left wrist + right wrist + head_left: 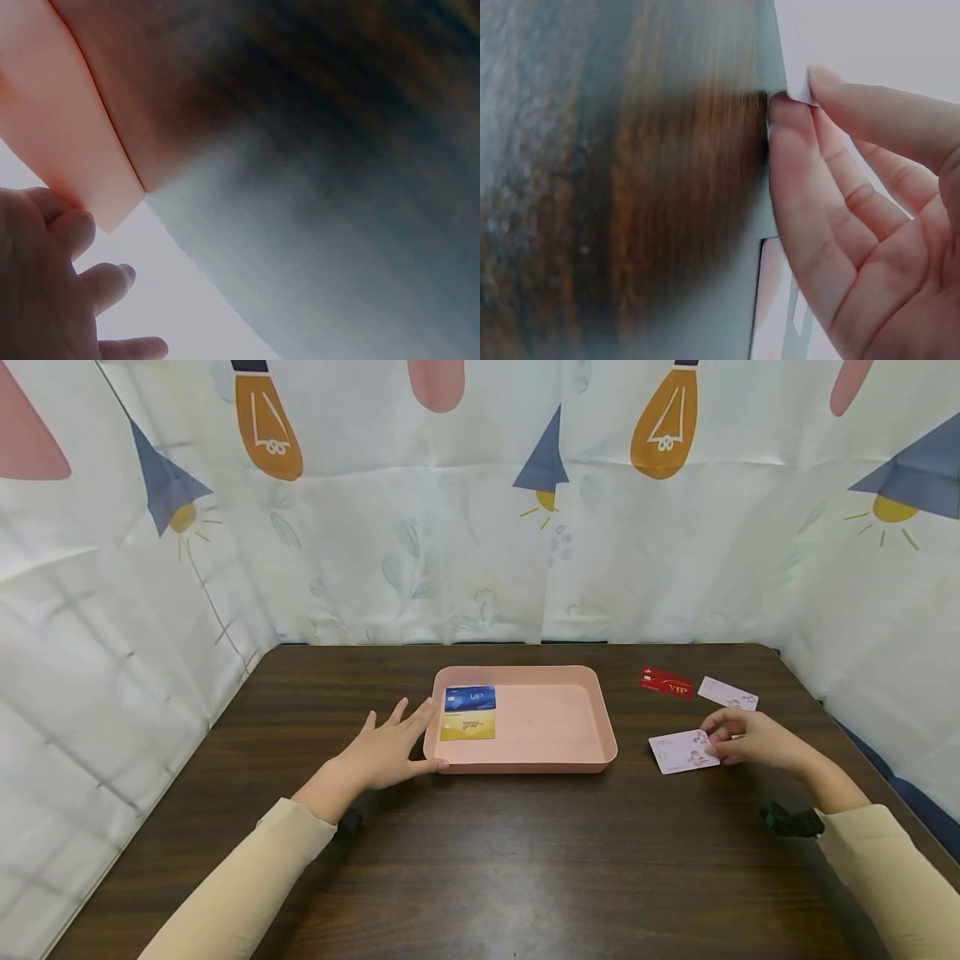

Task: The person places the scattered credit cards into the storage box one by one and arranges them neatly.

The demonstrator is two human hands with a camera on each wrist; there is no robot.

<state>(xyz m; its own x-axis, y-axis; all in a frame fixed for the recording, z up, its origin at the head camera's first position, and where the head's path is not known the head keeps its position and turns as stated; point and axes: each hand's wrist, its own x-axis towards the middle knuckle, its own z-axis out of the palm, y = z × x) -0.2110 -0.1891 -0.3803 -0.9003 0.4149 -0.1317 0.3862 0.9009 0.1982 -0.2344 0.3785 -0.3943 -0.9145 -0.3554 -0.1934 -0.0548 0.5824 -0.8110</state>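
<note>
My right hand (pixel 757 739) pinches a pale pink patterned card (pixel 681 752) at its right end between thumb and fingers. The right wrist view shows the thumb on one face of the card (pixel 793 60) and fingertips behind it. At the left side of a pink tray (pixel 555 718), my left hand (pixel 386 747) has its fingers spread, with thumb and fingertips at the rim. Inside the tray, at its left end, lie a blue VIP card (pixel 470 697) and a yellow-and-white card (pixel 468 727) just in front of it.
Beyond the right hand, a red VIP card (pixel 667 682) and another pale patterned card (pixel 727 693) lie on the dark wooden table (pixel 495 852). A printed white curtain (pixel 465 552) hangs behind the table and along both sides.
</note>
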